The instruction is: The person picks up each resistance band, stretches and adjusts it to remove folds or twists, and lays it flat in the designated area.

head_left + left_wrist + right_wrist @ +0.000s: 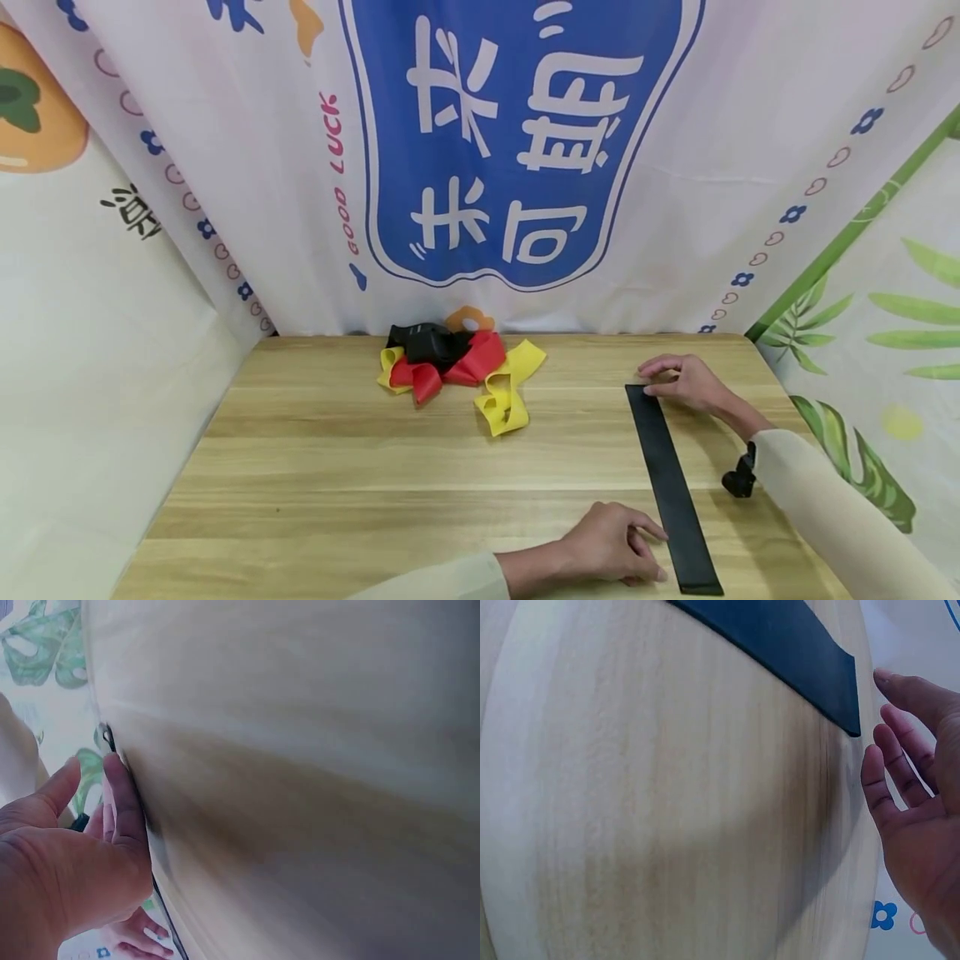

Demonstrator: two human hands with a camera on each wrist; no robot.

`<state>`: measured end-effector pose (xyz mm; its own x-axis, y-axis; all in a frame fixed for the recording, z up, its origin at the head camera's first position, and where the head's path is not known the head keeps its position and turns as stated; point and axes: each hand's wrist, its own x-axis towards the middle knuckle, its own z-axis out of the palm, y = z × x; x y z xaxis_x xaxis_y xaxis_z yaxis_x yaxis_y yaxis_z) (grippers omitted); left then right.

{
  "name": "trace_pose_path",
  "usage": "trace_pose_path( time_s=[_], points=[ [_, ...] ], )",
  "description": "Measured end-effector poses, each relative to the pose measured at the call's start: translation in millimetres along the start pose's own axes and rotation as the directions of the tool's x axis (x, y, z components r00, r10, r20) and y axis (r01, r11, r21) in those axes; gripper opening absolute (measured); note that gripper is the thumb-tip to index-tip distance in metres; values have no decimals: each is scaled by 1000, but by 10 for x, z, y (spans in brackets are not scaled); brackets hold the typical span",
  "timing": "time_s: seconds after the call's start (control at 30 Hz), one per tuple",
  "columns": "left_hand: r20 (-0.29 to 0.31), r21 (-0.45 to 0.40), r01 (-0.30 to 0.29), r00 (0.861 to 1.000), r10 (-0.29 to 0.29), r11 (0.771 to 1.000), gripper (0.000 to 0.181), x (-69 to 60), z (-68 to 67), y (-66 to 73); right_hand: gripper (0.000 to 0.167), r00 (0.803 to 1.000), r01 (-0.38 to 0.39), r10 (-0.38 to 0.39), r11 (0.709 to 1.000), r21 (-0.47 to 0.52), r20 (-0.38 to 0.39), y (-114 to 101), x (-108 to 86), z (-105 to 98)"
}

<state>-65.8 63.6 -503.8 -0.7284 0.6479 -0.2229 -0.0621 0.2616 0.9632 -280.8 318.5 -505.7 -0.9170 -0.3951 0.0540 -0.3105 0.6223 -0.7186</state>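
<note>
A flat black strip lies lengthwise on the right part of the table. At its far end is the right hand, fingers relaxed and bent near the strip's corner; in the right wrist view this hand is apart from the strip. Beside the near part of the strip, the left hand has its fingertips close to the left edge; whether they touch it cannot be told. The left wrist view shows the left hand with thumb and fingers apart, beside the strip's thin edge.
Crumpled black, red and yellow strips lie at the table's back middle. A printed curtain hangs behind the wooden table. A small black device is on the right wrist.
</note>
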Motion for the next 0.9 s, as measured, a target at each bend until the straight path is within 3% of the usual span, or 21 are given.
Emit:
trace_pose_path(
  time_s=[0.37, 0.6, 0.9],
  points=[
    [-66, 7, -30, 997, 30, 1000, 38, -144, -406, -32, 29, 1000, 4, -3, 993, 119, -15, -172, 63, 73],
    [-126, 160, -86, 986, 107, 983, 41, -265, -669, -44, 30, 999, 39, -38, 977, 210, -9, -334, 151, 168],
    [-243, 278, -77, 959, 148, 957, 43, -417, -1001, -35, 33, 998, 59, -61, 958, 282, -2, -503, 276, 322]
  ],
)
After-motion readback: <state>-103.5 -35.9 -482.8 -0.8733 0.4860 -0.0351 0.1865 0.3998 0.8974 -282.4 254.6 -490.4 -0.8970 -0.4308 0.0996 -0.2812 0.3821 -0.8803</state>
